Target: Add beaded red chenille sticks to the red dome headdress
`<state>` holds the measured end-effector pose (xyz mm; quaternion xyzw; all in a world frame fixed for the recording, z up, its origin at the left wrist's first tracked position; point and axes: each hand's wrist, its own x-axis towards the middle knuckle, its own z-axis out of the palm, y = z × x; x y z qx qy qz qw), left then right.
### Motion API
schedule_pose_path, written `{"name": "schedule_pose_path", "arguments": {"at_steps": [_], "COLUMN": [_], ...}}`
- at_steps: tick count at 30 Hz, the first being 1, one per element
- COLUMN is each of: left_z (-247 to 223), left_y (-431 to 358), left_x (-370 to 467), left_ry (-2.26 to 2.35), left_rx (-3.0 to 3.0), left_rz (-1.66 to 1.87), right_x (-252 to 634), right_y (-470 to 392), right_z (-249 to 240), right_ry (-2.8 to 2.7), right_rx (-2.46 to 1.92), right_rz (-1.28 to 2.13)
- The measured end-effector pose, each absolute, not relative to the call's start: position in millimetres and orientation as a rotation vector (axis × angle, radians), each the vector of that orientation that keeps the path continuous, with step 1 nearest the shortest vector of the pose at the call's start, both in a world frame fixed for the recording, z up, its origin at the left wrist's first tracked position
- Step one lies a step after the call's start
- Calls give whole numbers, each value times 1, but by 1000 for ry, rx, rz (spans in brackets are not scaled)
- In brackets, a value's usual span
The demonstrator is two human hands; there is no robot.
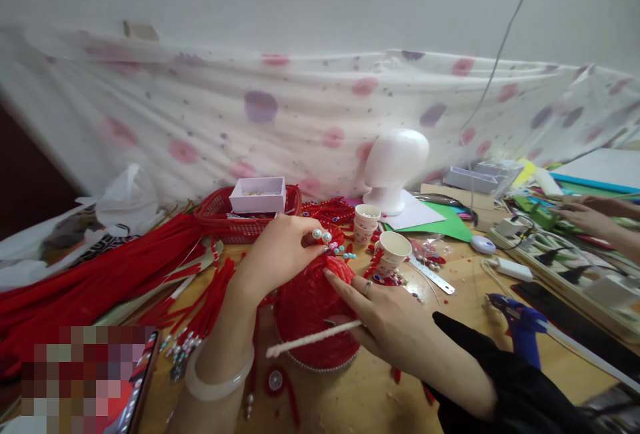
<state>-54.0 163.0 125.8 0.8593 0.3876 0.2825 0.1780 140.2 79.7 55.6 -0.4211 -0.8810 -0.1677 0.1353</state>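
Observation:
A red dome-shaped headpiece (305, 311) with a beaded lower edge stands on the table in front of me. At its top, my left hand (283, 251) is closed, thumb and fingers pinched on a beaded ornament (323, 237) with pearl-like beads. Pink and blue beads show just beyond the fingertips. My right hand (387, 311) rests its forefinger on the dome's upper right side. A thin whitish stick (313, 339) runs out from under its curled lower fingers and crosses the front of the dome; a small dark pointed piece shows beside it. The grip itself is partly hidden.
Paper cups (393, 252), a white foam head (397, 167) and a red basket (220, 217) stand behind. A blue glue gun (520, 327) and a power strip (565, 274) lie right, near another person's hands (595, 217). Red strips (120, 267) and a phone (143, 381) are left.

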Motion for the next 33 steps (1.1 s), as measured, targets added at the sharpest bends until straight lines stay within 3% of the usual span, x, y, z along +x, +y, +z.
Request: {"name": "schedule_pose_path", "arguments": {"at_steps": [33], "left_z": [130], "left_y": [161], "left_x": [-55], "left_ry": [1061], "left_rx": [2428], "left_rz": [777], "right_x": [137], "right_y": [75], "right_z": [38], "right_ry": [-2444], "right_rx": [-1200], "right_rz": [-396]}}
